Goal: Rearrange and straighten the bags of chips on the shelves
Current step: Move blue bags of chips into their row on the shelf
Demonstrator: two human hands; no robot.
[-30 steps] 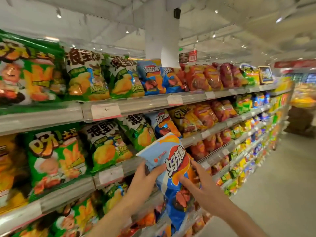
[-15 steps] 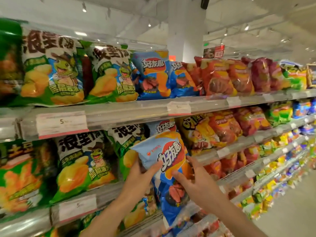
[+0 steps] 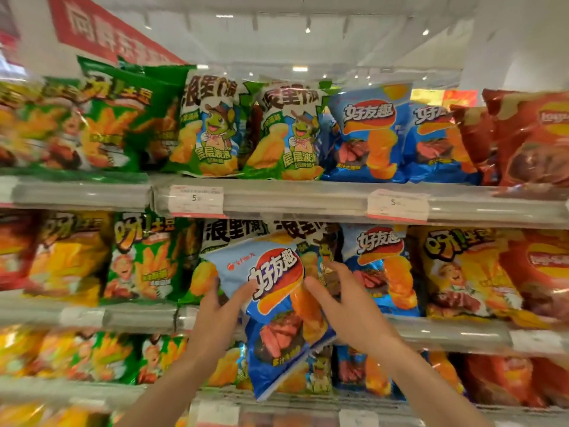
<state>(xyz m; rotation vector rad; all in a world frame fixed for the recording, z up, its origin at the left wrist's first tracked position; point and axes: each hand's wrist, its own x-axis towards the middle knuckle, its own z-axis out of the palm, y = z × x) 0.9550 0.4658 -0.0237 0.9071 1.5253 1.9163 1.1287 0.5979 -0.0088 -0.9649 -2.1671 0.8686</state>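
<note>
A blue chip bag (image 3: pixel 277 303) with a red and orange logo is held tilted in front of the middle shelf. My left hand (image 3: pixel 220 315) grips its left edge. My right hand (image 3: pixel 348 303) grips its right edge. The bag covers part of the green frog-print bags (image 3: pixel 234 238) behind it. A matching blue bag (image 3: pixel 381 266) stands just right of my right hand on the middle shelf. Two more blue bags (image 3: pixel 369 134) stand on the top shelf directly above.
Shelf rails with price tags (image 3: pixel 195 198) run across the view. Green bags (image 3: pixel 123 118) fill the left side, red bags (image 3: pixel 529 140) and a yellow bag (image 3: pixel 455 272) the right. More bags crowd the lower shelf (image 3: pixel 92 359). A red sign (image 3: pixel 104 35) hangs overhead.
The view has swung left to face the shelves head-on and closer. Both hands kept hold of the blue bag, which stays in front of the middle shelf.
</note>
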